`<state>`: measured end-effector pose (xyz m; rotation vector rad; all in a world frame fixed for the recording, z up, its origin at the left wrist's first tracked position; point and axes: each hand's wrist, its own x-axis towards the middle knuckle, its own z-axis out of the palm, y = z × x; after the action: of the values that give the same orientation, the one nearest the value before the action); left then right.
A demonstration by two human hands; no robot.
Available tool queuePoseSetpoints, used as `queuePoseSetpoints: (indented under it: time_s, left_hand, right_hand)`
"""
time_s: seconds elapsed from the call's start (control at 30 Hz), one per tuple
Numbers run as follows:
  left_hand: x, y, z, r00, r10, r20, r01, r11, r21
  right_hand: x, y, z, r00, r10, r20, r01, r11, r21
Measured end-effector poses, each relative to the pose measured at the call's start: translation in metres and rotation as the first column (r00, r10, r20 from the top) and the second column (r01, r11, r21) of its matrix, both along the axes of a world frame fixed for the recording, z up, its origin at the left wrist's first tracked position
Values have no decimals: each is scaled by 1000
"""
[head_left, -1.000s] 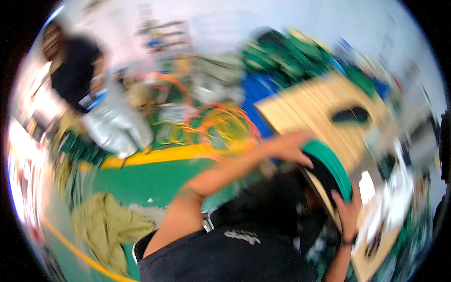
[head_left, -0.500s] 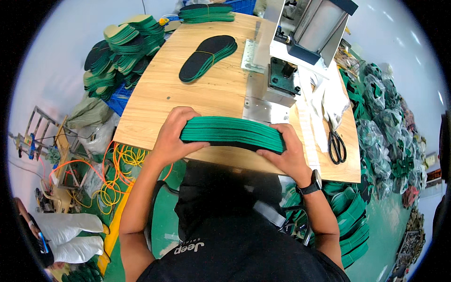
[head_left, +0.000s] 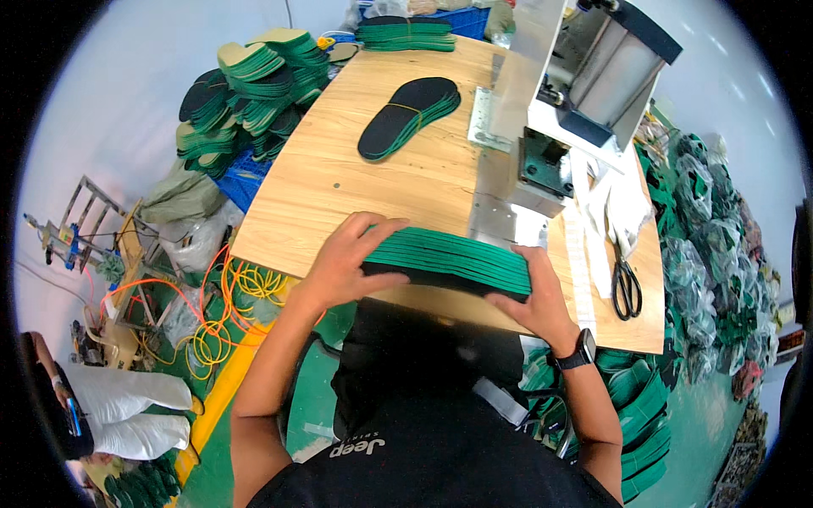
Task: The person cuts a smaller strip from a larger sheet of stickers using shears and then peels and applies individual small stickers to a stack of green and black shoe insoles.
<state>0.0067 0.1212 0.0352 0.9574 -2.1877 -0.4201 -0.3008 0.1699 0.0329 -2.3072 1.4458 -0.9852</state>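
Note:
A thick stack of green insoles with a black underside is held on edge in front of me, over the table's near edge. My left hand grips its left end, fingers over the top and thumb along the lower side. Closed round the right end is my right hand, its thumb pressed beneath. A watch sits on my right wrist. Farther off, a banded bundle of black-topped green insoles lies flat on the wooden table.
A press machine stands at the table's right, with black-handled scissors and white cloth nearby. Another insole bundle lies at the far edge. Insole piles rise at left; hoses cross the floor. A person is lower left.
The whole view has shifted, so the table and hands appear farther right and lower. Both hands keep hold of the insole stack, which tilts slightly more down toward its right end.

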Motion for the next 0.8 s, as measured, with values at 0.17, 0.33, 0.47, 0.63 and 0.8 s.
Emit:
queuePoseSetpoints:
  time_s: [0.17, 0.33, 0.47, 0.63, 0.8]
  left_hand:
    - [-3, -2, -6, 998, 13, -58, -18, 996, -86]
    - [-5, -5, -8, 994, -14, -112, 20, 998, 53]
    - [-15, -20, 4, 983, 38, -180, 26, 939, 344]
    - [-13, -51, -19, 977, 206, -49, -188, 949, 254]
    - [5, -40, -28, 934, -42, -356, 203, 880, 429]
  right_hand:
    - [-5, 2, -1, 999, 28, 39, -25, 998, -58]
    - [-8, 15, -10, 926, -75, 371, 19, 988, 152]
    - [-15, 11, 2, 861, -237, 451, 54, 923, 382]
    - [-28, -9, -12, 952, -295, 83, 293, 956, 26]
    - [-39, 16, -13, 965, -202, 170, 175, 971, 162]
